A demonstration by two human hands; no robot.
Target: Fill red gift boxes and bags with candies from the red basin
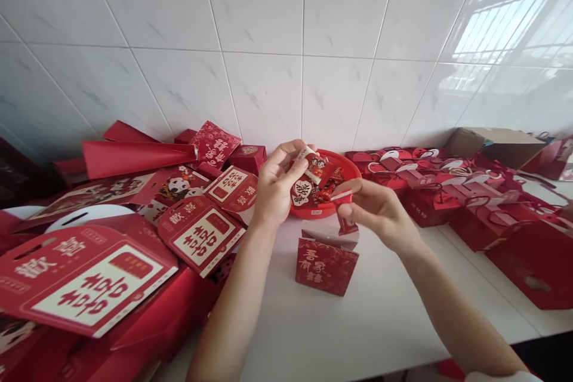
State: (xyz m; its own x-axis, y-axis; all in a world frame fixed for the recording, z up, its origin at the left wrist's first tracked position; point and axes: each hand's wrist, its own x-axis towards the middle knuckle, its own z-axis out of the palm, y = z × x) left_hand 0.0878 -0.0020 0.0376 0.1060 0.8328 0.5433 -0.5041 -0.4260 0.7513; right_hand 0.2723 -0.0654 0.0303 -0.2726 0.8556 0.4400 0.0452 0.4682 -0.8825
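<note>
My left hand (280,185) pinches a small red-and-cream packet (314,167) printed with two cartoon figures, over a red plastic basket (353,168). Between the thumb and fingers of my right hand (378,210) hangs a small red-wrapped candy (347,224). Just below it stands a red paper gift box (326,267) with its top open and light lettering on the front; its inside is mostly hidden. Several wrapped sweets (335,182) lie in the basket, along with a dark packet (302,192) bearing a white label, partly behind my left hand.
Flattened and part-folded red gift boxes (89,280) are heaped at the left. Rows of closed red boxes with handles (430,197) fill the right side, near a brown cardboard box (492,143). A tiled wall (264,95) rises behind the white table (295,334).
</note>
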